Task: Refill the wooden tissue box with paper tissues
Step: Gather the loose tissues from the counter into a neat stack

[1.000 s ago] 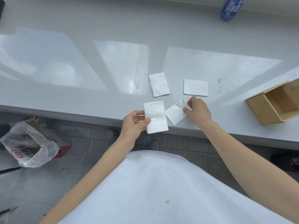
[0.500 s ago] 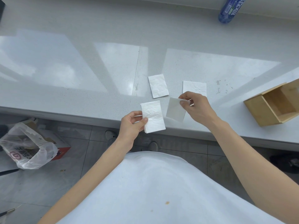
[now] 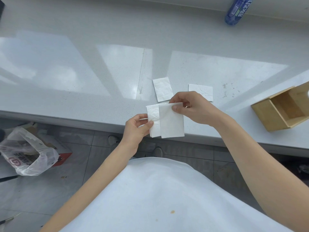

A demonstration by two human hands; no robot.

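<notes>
My left hand (image 3: 137, 126) pinches a folded white tissue (image 3: 153, 120) at the counter's front edge. My right hand (image 3: 192, 108) grips a second folded tissue (image 3: 171, 122) by its top edge and holds it overlapping the first one. Two more folded tissues lie flat on the counter just beyond, one (image 3: 162, 89) to the left and one (image 3: 203, 90) partly hidden behind my right hand. The wooden tissue box (image 3: 267, 118) lies on its side at the right, its open face turned up and right, with nothing visible inside.
The grey counter (image 3: 83, 72) stretches wide to the left and back. A blue bottle (image 3: 237, 10) lies at the far back right. On the tiled floor at the left sits a plastic bag (image 3: 28, 156) over a cardboard box.
My right hand lifted the tissue off the counter and carried it left, over the tissue in my left hand. My left hand stayed about where it was.
</notes>
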